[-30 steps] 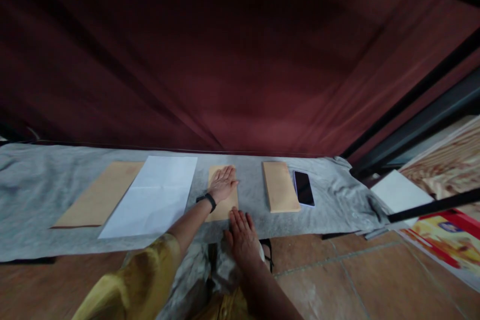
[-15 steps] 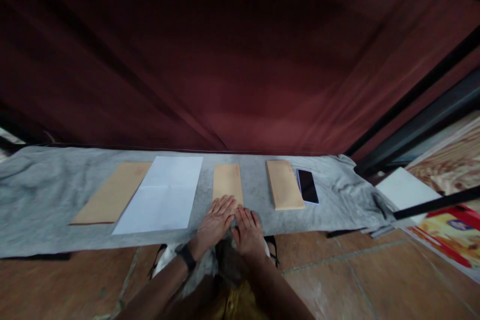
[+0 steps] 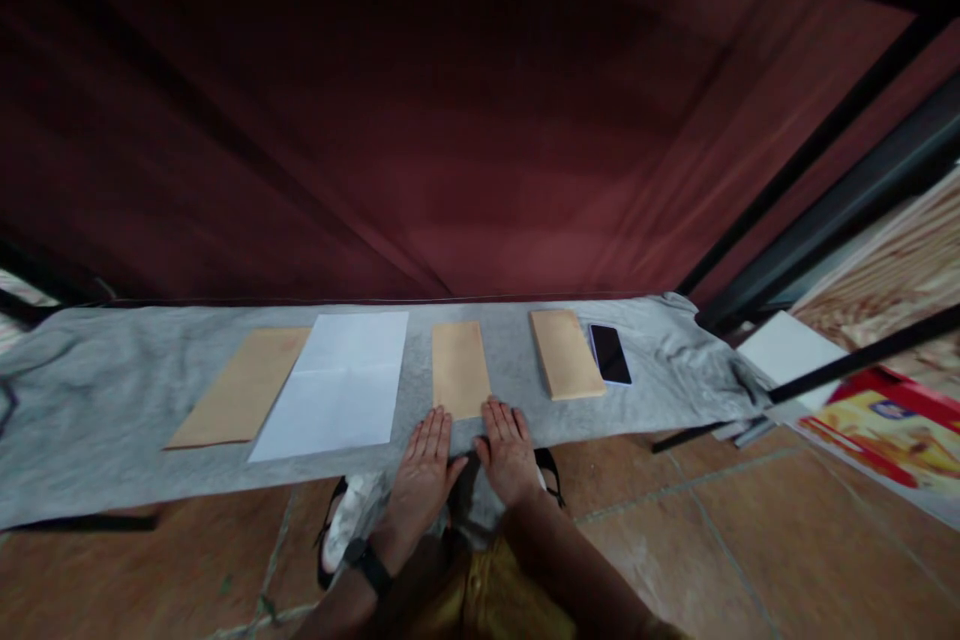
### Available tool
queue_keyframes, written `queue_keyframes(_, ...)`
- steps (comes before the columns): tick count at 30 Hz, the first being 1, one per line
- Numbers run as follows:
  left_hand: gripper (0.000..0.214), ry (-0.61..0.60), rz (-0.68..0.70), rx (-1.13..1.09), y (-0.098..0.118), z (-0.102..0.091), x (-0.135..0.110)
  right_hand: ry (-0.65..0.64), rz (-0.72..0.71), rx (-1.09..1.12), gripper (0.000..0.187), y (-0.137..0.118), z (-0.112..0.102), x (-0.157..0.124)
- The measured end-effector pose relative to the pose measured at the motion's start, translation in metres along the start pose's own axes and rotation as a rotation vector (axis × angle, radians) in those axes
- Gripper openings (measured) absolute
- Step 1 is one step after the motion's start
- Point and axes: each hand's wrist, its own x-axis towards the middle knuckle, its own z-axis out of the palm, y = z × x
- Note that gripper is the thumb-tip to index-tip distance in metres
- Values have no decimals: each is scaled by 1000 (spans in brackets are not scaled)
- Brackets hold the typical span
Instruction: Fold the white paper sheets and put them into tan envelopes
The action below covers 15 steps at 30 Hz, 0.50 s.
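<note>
A brown paper envelope lies flat on the grey cloth in front of me. At its near left corner my left hand rests with straight fingers, palm down. My right hand is flat at the near right corner, its thumb apart from the fingers. Neither hand grips anything. To the right is a thick stack of brown envelopes, with a dark-screened phone beside it. White paper sheets lie to the left, partly over or against more brown envelopes.
The cloth covers a long narrow bench or table, and a dark red fabric wall rises behind it. Black metal bars slant on the right. A red and yellow printed box or sheet and a white board stand there. Tiled floor shows below.
My hands have slid back toward me and apart, from on the envelope's near part to its near corners. More of the envelope shows. The view has shifted slightly.
</note>
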Motion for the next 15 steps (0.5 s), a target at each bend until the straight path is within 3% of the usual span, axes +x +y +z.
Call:
queue_keyframes(5, 66, 6, -25, -2, -2, 2, -1, -9, 75, 43, 48, -3, -12, 9)
queue_keyframes(9, 64, -18, -17, 8, -9, -1, 10, -77, 276, 104, 32, -8, -22, 40)
queue_keyframes(12, 60, -12, 8, 24, -13, -3, 18, -118, 437, 197, 32, -11, -19, 65)
queue_keyframes(15, 55, 3, 49, 26, -17, -3, 20, -69, 499, 251, 23, -8, -13, 84)
